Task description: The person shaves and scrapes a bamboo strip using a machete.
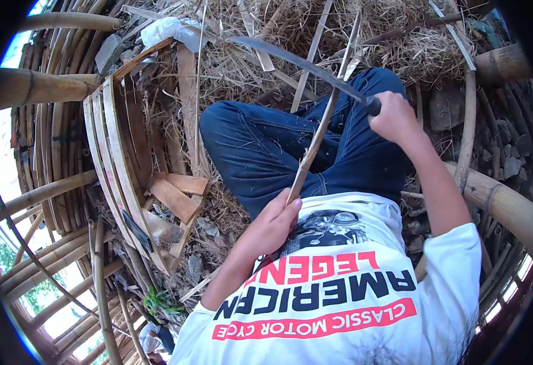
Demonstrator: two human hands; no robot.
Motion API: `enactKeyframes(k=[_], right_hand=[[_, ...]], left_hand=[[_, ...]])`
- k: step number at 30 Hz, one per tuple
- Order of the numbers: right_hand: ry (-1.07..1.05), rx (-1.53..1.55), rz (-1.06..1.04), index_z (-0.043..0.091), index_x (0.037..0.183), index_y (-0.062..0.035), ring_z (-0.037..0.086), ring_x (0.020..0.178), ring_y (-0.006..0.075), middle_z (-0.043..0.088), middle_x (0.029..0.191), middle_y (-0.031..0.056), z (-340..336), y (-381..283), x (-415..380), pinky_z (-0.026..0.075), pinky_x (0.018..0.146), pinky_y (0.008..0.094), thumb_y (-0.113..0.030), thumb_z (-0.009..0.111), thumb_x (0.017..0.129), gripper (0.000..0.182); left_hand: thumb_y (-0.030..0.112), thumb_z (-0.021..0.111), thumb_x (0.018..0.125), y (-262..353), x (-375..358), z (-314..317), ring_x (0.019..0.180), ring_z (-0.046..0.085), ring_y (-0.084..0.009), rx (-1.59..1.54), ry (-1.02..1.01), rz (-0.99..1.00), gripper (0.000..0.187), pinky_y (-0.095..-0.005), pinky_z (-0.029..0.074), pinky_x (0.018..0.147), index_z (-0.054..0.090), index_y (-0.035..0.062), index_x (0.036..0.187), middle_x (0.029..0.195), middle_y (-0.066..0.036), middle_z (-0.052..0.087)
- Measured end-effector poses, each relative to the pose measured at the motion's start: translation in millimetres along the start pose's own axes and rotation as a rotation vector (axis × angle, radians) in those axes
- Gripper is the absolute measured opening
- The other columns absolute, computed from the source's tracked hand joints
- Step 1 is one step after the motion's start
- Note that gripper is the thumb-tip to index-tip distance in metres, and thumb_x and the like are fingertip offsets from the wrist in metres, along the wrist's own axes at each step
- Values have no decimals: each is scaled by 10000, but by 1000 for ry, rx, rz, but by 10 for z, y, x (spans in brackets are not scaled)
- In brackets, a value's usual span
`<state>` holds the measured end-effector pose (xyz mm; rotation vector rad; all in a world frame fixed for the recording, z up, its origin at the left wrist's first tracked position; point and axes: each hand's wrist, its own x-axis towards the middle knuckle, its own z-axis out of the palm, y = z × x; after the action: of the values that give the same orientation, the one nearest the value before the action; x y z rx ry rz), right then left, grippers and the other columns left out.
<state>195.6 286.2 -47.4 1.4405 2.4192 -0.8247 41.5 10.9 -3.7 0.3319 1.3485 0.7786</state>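
Note:
My left hand (273, 224) is closed round the near end of a long bamboo strip (315, 146), close to my belly. The strip slants up and away over my crossed legs in blue jeans (260, 131). In my right hand (394, 117) is the dark handle of a machete (303, 63), above my right knee. Its long curved blade points up and to the left, and it crosses the strip near the strip's far part. A split with a raised sliver shows partway along the strip.
Dry shavings (412, 52) heap up in front of my legs. To my left stands a slatted wooden crate (109, 152) with wood pieces (175, 198) beside it. Thick bamboo poles (497, 198) flank both sides. A white plastic bag (169, 31) lies at the far left; another person (154, 340) is partly visible lower left.

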Motion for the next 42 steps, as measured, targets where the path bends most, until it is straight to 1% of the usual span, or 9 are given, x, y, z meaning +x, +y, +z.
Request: enactKeyframes(k=[7,12,15,21,25,28,32,38,42], right_hand=[[128,81,-36,687,861,-28,657,889,440,678,841,261,-17,-159,-318,530,806,505,-166,658,771,167],[-169,284,-123,690,837,-25,671,791,431,679,777,235,106,-480,-842,540,764,490,-150,678,732,164],[-227,194,-161,699,833,-37,677,785,428,687,777,228,238,-504,-890,544,769,488,-153,674,731,157],[-215,159,-172,703,840,-47,684,803,423,689,780,232,354,-453,-757,550,783,486,-156,672,727,161],[-97,63,-160,712,835,-55,684,833,419,697,814,229,415,-403,-571,553,803,481,-152,672,729,149],[10,51,47,720,851,-55,680,891,410,702,854,237,237,-75,-122,548,831,488,-155,669,743,156],[60,-73,-22,713,881,-41,667,915,425,697,879,244,39,-83,-5,532,843,509,-161,651,764,179],[92,290,-125,689,857,-20,663,848,437,677,808,250,214,-270,-420,534,768,489,-145,664,737,175],[-94,433,-182,642,781,3,642,722,445,630,694,245,372,-432,-866,501,648,456,-100,662,710,127]], left_hand=[[295,456,1059,179,51,-52,520,267,-20,-218,-18,-181,172,-213,183,444,440,151,965,692,90,326],[279,458,1053,38,126,-41,602,334,-44,3,45,-95,177,-219,268,510,494,109,1026,707,73,368],[236,470,1038,46,120,-35,683,481,-147,396,204,111,261,-304,401,616,512,-16,1092,733,-46,494],[229,473,1026,27,156,25,724,526,-271,506,288,193,301,-402,433,692,497,-56,1119,789,-200,564],[220,479,1024,184,74,14,714,543,-290,500,263,65,256,-425,427,681,495,-32,1065,765,-195,565],[213,485,1023,135,-61,103,698,526,-276,577,255,62,235,-411,424,667,475,-21,1001,754,-192,559],[214,497,1025,56,80,27,701,492,-194,495,253,136,229,-392,423,645,462,-9,982,735,-115,502],[243,496,1035,-2,87,-99,665,369,-50,235,162,93,198,-233,319,565,528,48,1030,737,51,416],[248,494,1030,29,168,-75,807,538,-219,174,121,47,289,-373,447,753,504,-39,1055,837,-146,572]])
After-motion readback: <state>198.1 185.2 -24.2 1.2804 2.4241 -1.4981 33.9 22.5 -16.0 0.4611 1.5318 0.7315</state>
